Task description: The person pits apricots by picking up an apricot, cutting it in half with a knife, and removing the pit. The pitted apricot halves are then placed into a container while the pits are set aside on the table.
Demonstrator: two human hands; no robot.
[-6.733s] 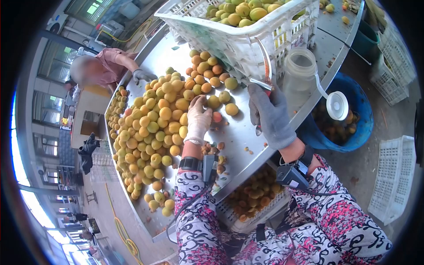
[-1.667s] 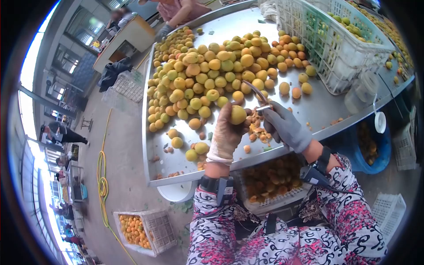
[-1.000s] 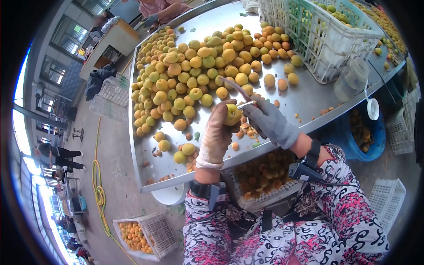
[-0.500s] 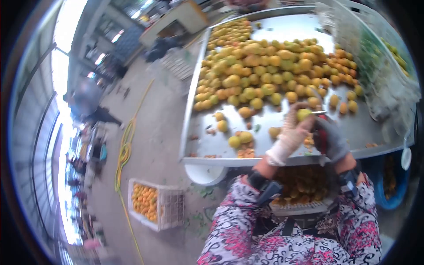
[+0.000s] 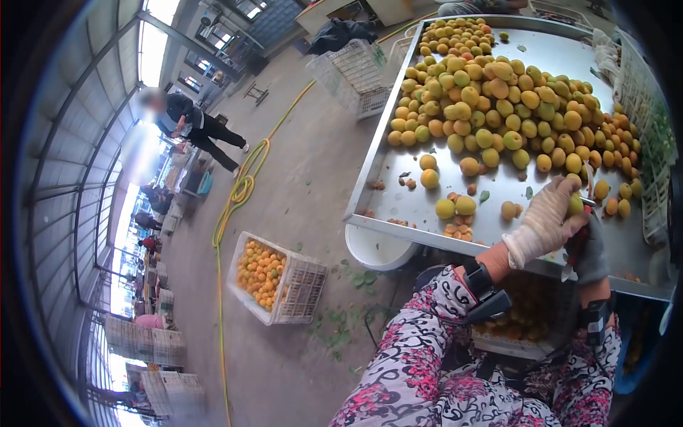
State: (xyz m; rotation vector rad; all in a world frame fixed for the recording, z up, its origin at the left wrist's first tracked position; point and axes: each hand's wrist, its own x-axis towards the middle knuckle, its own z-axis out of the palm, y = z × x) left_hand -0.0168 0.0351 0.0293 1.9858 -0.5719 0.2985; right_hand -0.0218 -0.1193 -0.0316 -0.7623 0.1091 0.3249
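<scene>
My left hand [image 5: 544, 220], in a whitish glove, is closed around a yellow-green apricot [image 5: 575, 206] above the front of a metal tray table. Close against it, my right hand [image 5: 590, 252], in a grey glove, grips a red-handled tool [image 5: 588, 202]. The tool's metal end meets the apricot; its exact kind is partly hidden by the fingers. Behind both hands a big heap of apricots [image 5: 512, 103] covers much of the metal tray [image 5: 416, 203]. Several loose apricots [image 5: 455, 206] and scraps of split fruit [image 5: 459, 231] lie nearer the front edge.
Beneath the tray's front stand a white bucket [image 5: 380, 249] and a crate of fruit at my lap. A white crate of apricots [image 5: 313, 285] sits on the floor to the left. A yellow hose [image 5: 242, 192] runs across the floor. Farther off stands a person [image 5: 188, 117].
My view has swung left, so the tray, hands and floor crate appear farther right. Both hands stay together, still holding the apricot and the tool.
</scene>
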